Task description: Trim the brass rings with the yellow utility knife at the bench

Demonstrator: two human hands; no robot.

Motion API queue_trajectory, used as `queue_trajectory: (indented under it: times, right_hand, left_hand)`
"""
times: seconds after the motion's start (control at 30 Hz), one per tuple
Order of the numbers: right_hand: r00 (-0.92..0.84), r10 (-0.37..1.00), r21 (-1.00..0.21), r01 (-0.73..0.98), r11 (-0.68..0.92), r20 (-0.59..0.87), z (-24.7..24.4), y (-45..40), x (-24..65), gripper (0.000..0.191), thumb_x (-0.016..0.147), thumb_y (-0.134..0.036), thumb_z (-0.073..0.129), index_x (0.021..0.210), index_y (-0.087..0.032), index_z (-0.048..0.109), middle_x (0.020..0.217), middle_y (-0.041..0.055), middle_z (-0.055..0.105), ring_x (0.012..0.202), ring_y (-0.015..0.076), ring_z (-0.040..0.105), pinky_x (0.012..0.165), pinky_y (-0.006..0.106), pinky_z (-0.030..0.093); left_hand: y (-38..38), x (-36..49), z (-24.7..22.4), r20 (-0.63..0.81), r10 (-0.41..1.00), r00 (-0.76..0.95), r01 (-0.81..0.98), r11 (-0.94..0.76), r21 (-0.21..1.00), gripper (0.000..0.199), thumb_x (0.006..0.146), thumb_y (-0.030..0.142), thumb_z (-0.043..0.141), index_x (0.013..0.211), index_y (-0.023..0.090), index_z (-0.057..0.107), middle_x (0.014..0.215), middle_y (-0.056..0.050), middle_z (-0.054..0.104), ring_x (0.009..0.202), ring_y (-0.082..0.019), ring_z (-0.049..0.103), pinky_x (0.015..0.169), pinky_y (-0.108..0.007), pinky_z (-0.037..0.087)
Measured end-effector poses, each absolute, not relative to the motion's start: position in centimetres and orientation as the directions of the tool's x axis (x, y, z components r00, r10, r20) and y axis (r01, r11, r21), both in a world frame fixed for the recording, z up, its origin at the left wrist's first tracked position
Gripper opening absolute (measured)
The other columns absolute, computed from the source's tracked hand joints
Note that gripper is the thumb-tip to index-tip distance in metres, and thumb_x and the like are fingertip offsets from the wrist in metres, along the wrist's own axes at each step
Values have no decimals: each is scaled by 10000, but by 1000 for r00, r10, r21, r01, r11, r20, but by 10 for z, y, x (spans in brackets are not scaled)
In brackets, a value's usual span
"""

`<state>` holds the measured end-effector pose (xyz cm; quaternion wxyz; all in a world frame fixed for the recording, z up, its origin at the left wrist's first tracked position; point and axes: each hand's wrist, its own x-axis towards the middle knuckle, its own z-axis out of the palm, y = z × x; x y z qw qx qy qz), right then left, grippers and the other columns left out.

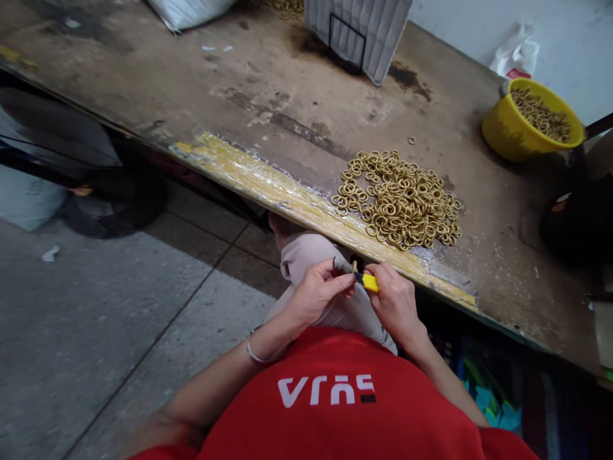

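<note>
Between the fingertips of my left hand [318,291] is a small brass ring [354,266], held above my lap. A grey wrap covers one finger of that hand. My right hand [395,297] is closed around a yellow-handled utility knife [370,283], its dark tip meeting the ring or the fingers; I cannot tell which. Just beyond the hands, a heap of brass rings [407,198] lies near the front edge of the worktable [268,83]. One loose ring [412,140] sits apart behind the heap.
A yellow bucket [507,128] of brass pieces stands at the back right by the wall. A grey ribbed panel with a black wire frame [359,32] stands at the back. A white sack [189,11] lies at far left. Yellow tape [268,182] covers the table's front edge.
</note>
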<state>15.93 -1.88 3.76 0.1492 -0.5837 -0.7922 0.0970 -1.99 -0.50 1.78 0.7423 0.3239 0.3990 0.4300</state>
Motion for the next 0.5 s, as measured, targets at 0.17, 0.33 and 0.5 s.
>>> queue_trajectory:
  times: [0.17, 0.33, 0.5]
  right_hand:
    - [-276, 956, -231, 928, 292, 103, 40, -20, 157, 212, 1000, -200, 474, 988, -184, 685, 901, 62, 687, 698, 165, 620, 645, 260, 397]
    - [-274, 959, -199, 938, 282, 71, 36, -21, 155, 227, 1005, -196, 458, 978, -185, 684, 906, 69, 698, 723, 162, 625, 653, 256, 381]
    - [-34, 996, -105, 994, 26, -76, 28, -10, 183, 236, 910, -75, 487, 1010, -164, 682, 886, 95, 723, 730, 198, 644, 631, 281, 371]
  left_hand:
    - [-5, -22, 19, -271, 909, 316, -205, 345, 916, 217, 789, 330, 733, 802, 132, 645, 676, -3, 640, 634, -125, 568, 635, -251, 466]
    - [-2, -24, 24, -145, 920, 364, -41, 171, 984, 173, 842, 312, 646, 821, 141, 637, 700, 6, 602, 673, -134, 526, 650, -254, 431]
    - [-8, -29, 47, 46, 884, 466, 7, -56, 998, 142, 886, 229, 588, 764, 158, 587, 747, -2, 581, 714, -140, 522, 685, -263, 426]
